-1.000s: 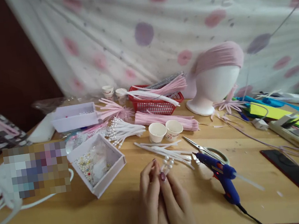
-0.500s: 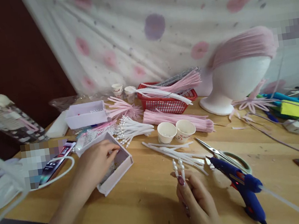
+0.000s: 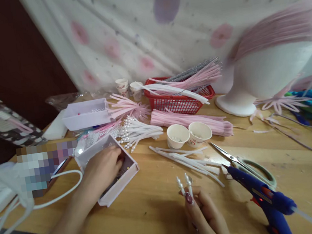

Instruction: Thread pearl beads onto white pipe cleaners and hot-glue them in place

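My left hand (image 3: pixel 107 164) reaches down into a white open box (image 3: pixel 119 192) of small beads. Its fingers are curled together, and what lies between the tips is hidden. Upright between thumb and fingers, my right hand (image 3: pixel 202 213) grips two white pipe cleaners (image 3: pixel 190 189) tipped with pearl beads. Behind it lie loose white pipe cleaners (image 3: pixel 190 164). Two paper cups (image 3: pixel 178 139) stand close together past these, with small white beads inside at least one. A bundle of pearl-tipped white stems (image 3: pixel 141 128) rests beyond the box.
To the right lie scissors (image 3: pixel 250 165) and a blue hot glue gun (image 3: pixel 266 190) with its red light on. Farther back are a pink pipe-cleaner bundle (image 3: pixel 191 123), a red basket (image 3: pixel 176 104) and a white foam head (image 3: pixel 271 69). A white cable (image 3: pixel 79 182) loops on the left.
My hands were together around the pearl-tipped stems; then my left hand parted and went left into the bead box, now deeper. My right hand keeps the stems. The view has shifted.
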Demonstrator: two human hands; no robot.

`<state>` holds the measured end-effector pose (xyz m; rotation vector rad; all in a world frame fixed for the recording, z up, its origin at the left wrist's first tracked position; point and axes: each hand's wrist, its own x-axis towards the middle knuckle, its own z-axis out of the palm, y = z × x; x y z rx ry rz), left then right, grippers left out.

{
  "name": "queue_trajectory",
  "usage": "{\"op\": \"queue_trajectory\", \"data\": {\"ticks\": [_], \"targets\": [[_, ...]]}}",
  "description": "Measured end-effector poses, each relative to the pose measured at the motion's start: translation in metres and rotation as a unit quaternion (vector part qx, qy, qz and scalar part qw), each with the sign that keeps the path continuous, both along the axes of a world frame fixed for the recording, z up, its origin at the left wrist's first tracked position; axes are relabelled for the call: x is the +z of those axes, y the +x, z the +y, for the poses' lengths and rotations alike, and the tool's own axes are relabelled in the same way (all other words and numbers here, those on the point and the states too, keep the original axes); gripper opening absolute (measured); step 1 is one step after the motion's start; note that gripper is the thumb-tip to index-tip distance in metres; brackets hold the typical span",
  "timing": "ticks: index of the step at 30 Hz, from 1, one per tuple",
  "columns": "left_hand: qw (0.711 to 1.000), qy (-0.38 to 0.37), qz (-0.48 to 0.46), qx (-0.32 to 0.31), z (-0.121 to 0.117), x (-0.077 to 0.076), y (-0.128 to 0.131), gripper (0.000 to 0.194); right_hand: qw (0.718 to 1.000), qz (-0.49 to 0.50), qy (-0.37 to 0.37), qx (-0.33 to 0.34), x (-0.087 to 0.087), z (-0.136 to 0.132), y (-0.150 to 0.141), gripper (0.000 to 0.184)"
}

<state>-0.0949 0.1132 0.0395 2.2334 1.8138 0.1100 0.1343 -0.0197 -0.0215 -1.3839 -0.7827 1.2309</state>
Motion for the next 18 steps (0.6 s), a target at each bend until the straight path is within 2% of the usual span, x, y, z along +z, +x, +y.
{"op": "queue_trajectory", "data": {"ticks": [4, 6, 8, 10, 11, 13, 15, 18], "targets": [[0.998, 0.032, -0.048, 0.008, -0.009, 0.006, -0.003, 0.024, 1.0, -0.023, 0.017, -0.014, -0.002, -0.004, -0.001, 0.043], [0.989, 0.067, -0.118, 0.059, -0.025, 0.014, 0.0, 0.017, 0.999, -0.01, 0.011, -0.029, -0.001, -0.005, 0.0, 0.043], [0.963, 0.096, -0.223, 0.119, -0.047, 0.021, 0.012, 0.012, 0.998, -0.006, 0.004, -0.055, 0.0, -0.005, 0.002, 0.046], [0.907, 0.111, -0.371, 0.164, -0.07, 0.025, 0.032, 0.006, 0.997, -0.013, 0.002, -0.074, 0.001, -0.005, 0.006, 0.048], [0.868, 0.095, -0.448, 0.193, -0.08, 0.025, 0.044, 0.008, 0.997, -0.016, 0.0, -0.08, 0.002, -0.005, 0.007, 0.047], [0.788, 0.003, -0.568, 0.237, -0.092, 0.021, 0.067, 0.013, 0.997, -0.016, 0.0, -0.082, 0.001, -0.006, 0.011, 0.044], [0.726, -0.071, -0.631, 0.264, -0.096, 0.014, 0.084, 0.015, 0.997, -0.007, 0.009, -0.077, 0.0, -0.007, 0.013, 0.041], [0.662, -0.167, -0.682, 0.261, -0.088, -0.001, 0.093, 0.014, 0.997, 0.016, 0.022, -0.073, -0.001, -0.009, 0.015, 0.037]]}}
